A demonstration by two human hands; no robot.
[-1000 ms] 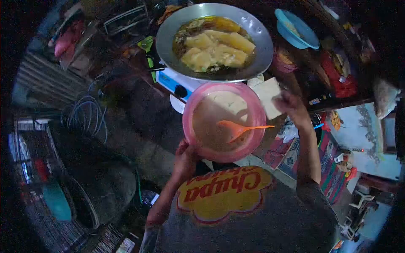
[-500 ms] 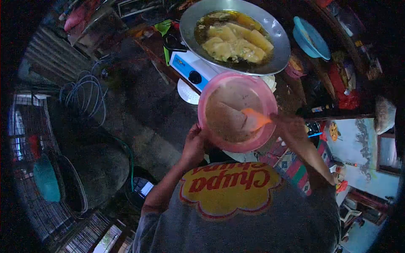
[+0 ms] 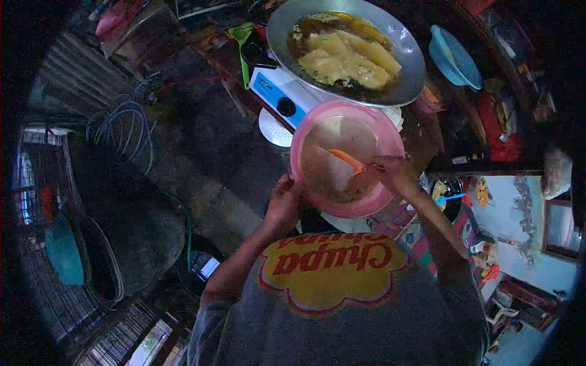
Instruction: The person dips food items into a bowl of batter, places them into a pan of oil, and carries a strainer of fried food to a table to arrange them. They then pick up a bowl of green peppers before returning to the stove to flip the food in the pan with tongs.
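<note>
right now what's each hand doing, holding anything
left hand: closed on the rim of the pink bowl, holding it up.
right hand: closed on the orange spoon inside the bowl.

Grey short-sleeved T-shirt (image 3: 366,329), sleeves ending above the elbows. Big yellow flower-shaped logo (image 3: 332,271) on the chest, just below both hands, red outline, red "Chupa Chups" script. Forearms bare, left hand (image 3: 285,204) and right hand (image 3: 392,174) ungloved.

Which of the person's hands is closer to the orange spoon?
The right. The right hand holds the orange spoon by its handle, inside the pink bowl. The left hand grips the bowl's near rim, apart from the spoon.
</note>
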